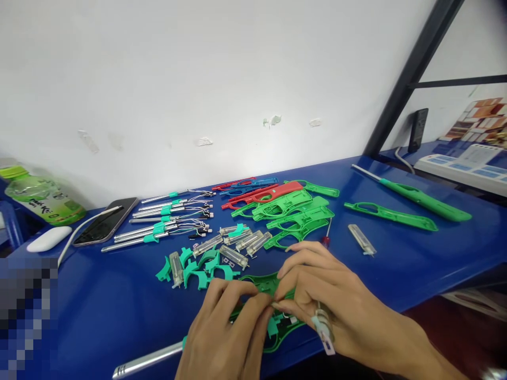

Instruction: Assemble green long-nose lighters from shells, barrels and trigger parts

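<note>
My left hand (232, 327) is closed on a green lighter shell half (269, 282) at the table's front edge. A metal lighter barrel (148, 361) sticks out to the left from under that hand. Inside the shell lie a teal trigger (273, 326) and a small black part with wires. My right hand (328, 295) pinches its thumb and fingers at the shell beside the left fingertips; what is pinched there is too small to make out. A transparent fuel tank (325, 327) is tucked in the right palm, its pale end pointing down.
Several teal triggers (198, 277), fuel tanks (233, 257) and wired barrels (154, 232) lie left of centre. Green shell halves (295, 224) and red ones pile behind my hands. A screwdriver (326, 241), a complete green lighter (423, 199), a phone (105, 221) and a bottle (43, 198) surround them.
</note>
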Motion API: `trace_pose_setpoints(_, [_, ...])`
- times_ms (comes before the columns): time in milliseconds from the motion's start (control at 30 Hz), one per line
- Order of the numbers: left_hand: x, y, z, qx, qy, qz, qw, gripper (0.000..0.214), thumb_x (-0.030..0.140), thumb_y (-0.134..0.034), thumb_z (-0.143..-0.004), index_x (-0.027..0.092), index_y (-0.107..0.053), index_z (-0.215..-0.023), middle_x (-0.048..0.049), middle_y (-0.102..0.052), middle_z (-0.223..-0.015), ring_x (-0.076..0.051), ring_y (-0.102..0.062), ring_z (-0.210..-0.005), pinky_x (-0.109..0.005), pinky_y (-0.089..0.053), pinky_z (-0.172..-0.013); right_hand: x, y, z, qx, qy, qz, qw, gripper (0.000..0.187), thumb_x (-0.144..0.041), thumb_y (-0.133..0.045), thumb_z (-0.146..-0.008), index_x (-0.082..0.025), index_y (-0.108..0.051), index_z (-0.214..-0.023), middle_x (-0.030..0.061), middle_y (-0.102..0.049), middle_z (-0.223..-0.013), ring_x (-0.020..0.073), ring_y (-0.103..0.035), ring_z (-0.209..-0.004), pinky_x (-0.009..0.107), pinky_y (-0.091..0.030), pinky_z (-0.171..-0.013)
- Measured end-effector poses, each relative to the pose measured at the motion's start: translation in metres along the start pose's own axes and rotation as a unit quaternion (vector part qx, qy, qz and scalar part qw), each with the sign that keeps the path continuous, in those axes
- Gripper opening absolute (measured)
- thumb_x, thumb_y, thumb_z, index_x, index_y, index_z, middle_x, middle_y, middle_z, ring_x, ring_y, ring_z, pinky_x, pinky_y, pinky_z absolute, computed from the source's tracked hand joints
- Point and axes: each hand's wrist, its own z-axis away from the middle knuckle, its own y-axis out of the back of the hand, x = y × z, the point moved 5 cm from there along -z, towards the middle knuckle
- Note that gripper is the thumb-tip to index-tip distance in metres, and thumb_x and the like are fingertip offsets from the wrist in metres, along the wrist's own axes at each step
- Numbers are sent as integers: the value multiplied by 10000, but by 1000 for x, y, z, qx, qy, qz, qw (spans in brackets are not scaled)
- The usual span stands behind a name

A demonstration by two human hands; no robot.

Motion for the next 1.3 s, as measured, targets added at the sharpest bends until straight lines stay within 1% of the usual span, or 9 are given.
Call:
trace_pose_setpoints(100, [-1,-2,-2,-4,-12,8,1000,230,59,-633,-1022,216,-663,-1187,-25,-766,-1060,-177,-690,-944,-292,-606,-855,2,8,3,-2,-46,64,997,304,-408,-660,-1097,-259,-449,-936,-42,-627,-847,167,-593,-790,352,-484,-867])
trace_pose_setpoints(167, [-1,-1,-2,10,-13,6,1000,228,63,-629,-1033,209,-667,-1204,-22,-757,-1051,-169,-667,-919,-279,-600,-835,4,15,7,6,-54,119,991,430,-678,-504,-1100,-250,-510,-1060,-3,-669,-916,207,-630,-820,383,-476,-846])
trace_pose_setpoints(200, [-1,-1,-2,18,-11,4,1000,235,64,-624,-1039,202,-671,-1224,-24,-751,-1049,-166,-652,-906,-274,-598,-823,5,18,8,10,-52,131,990,505,-726,-390,-1111,-240,-525,-1132,17,-691,-966,222,-651,-854,402,-470,-876])
trace_pose_setpoints(267, [-1,0,-1,28,-8,3,1000,257,62,-610,-1051,187,-670,-1267,-31,-747,-1054,-166,-632,-909,-270,-597,-821,7,21,9,11,-44,123,991,480,-621,-242,-1172,-237,-528,-1145,10,-682,-968,209,-636,-834,405,-441,-902])
trace_pose_setpoints(300, [0,0,-1,29,-8,5,1000,268,59,-607,-1054,183,-666,-1284,-32,-749,-1059,-165,-628,-916,-269,-596,-825,9,20,10,4,-44,113,993,409,-518,-242,-1195,-242,-523,-1086,-9,-654,-927,190,-599,-788,389,-421,-874])
trace_pose_setpoints(367, [1,1,-1,32,-9,15,999,259,60,-607,-1056,186,-662,-1276,-26,-751,-1058,-161,-626,-918,-271,-597,-825,10,16,8,-12,-45,105,993,295,-340,-309,-1196,-243,-502,-996,-37,-587,-853,168,-510,-723,362,-373,-807])
trace_pose_setpoints(467, [4,2,-4,31,-12,30,999,220,59,-597,-1061,195,-665,-1219,-13,-742,-1018,-154,-629,-894,-277,-600,-806,7,9,5,-28,-33,108,993,208,-250,-420,-1171,-233,-517,-988,-44,-569,-841,164,-484,-744,349,-333,-773])
trace_pose_setpoints(967, [5,0,-2,26,-7,37,999,310,44,-615,-1042,187,-669,-1313,-25,-707,-1012,-161,-600,-885,-294,-608,-777,5,3,2,-27,-21,108,994,205,-275,-463,-1180,-211,-569,-1016,-42,-639,-895,152,-489,-776,331,-351,-814])
trace_pose_setpoints(1300, [7,1,-4,28,-31,25,999,215,22,-592,-1041,167,-652,-1188,-20,-747,-1009,-163,-622,-873,-316,-592,-779,4,3,3,-19,-14,116,993,216,-302,-478,-1182,-210,-578,-1014,-39,-658,-895,150,-500,-774,326,-365,-810])
